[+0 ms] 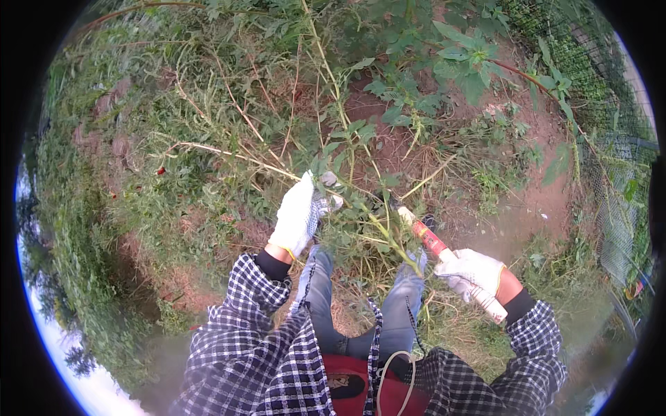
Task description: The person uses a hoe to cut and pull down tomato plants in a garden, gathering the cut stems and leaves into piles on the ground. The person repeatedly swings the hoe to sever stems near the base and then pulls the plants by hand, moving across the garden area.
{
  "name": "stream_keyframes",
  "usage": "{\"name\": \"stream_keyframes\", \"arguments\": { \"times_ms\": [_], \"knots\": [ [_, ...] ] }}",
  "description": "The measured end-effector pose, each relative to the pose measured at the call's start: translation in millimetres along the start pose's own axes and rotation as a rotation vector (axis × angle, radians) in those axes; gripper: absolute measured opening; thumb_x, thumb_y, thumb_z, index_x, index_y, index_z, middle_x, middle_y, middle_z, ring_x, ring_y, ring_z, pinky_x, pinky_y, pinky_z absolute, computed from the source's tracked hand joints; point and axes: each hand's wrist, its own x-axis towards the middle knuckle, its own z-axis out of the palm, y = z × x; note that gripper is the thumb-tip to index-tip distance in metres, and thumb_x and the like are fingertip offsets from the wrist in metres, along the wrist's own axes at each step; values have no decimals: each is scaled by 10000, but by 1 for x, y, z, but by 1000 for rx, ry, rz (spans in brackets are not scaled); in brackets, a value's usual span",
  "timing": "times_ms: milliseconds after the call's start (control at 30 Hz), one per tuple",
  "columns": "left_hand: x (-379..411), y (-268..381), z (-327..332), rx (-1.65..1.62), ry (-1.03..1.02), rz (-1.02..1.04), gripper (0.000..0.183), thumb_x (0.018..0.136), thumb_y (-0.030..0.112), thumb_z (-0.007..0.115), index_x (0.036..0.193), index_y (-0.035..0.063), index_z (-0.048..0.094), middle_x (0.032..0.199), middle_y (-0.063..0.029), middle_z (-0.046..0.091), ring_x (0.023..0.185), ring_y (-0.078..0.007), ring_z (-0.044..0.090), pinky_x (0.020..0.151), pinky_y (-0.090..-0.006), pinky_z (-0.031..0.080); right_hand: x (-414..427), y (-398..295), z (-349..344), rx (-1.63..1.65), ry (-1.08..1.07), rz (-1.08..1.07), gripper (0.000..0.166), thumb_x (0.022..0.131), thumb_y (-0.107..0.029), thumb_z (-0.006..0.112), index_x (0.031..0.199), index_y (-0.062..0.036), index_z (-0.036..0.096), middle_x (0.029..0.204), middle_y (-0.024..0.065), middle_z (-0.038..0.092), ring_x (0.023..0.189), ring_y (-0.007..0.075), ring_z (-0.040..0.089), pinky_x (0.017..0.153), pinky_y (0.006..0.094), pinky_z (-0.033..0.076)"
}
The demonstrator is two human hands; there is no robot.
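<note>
My left hand [299,213], in a white knit work glove, is closed around a branching green weed stem [385,231]. The stem's thick lower end slants down across my legs, and its thinner branches spread away above the glove. In my right hand [471,273], also gloved in white, is the pale handle [428,238] of a hand tool, with a red and yellow label that bears writing. The handle points up and to the left. Leaves and stems hide most of the dark tool head, so its shape cannot be told.
Tall leafy weeds [411,99] stand ahead over reddish bare soil [546,208]. A reddish stem [536,83] arches across the upper right. Wire mesh fencing [616,218] runs along the right side. Low plants [197,208] with a small red fruit or flower [161,170] grow at the left.
</note>
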Motion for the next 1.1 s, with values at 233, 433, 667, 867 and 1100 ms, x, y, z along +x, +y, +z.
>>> {"name": "stream_keyframes", "arguments": {
  "times_ms": [233,433,667,867,1100],
  "knots": [
    [-73,-59,77,144,-346,-68,306,1008,256,401,1146,19,536,1082,-133,611,927,-287,617,829,-441,532,-196,48,72,138,496,128,162,847,-115,657,894,-50,516,566,-17,490,379,85,445,337,247,398],
    [-195,-150,167,912,-679,-6,535,990,444,315,1052,-10,591,1001,-226,623,953,-392,563,850,-429,419,-292,219,138,484,879,204,191,817,-52,657,860,-62,470,531,12,466,375,131,459,324,298,417],
    [-329,-225,98,1289,-1336,-590,685,890,475,483,1405,37,368,1352,-204,478,1217,-355,493,1020,-385,387,-234,310,217,315,1096,332,214,819,-139,630,938,-32,487,632,90,508,503,215,503,449,348,437],
    [-254,-203,47,959,-1912,-397,359,863,247,595,1190,104,559,955,-87,589,857,-265,540,723,-353,439,-141,346,236,178,1198,389,297,821,-214,607,1006,-6,502,718,156,545,613,287,540,557,391,454],
    [-106,33,-17,462,-567,-380,442,925,326,594,1241,21,550,1179,-133,595,1079,-258,574,922,-386,468,-9,361,242,-35,1271,381,421,824,-301,581,1084,24,519,819,234,588,742,371,584,682,441,474]
  ]
}}
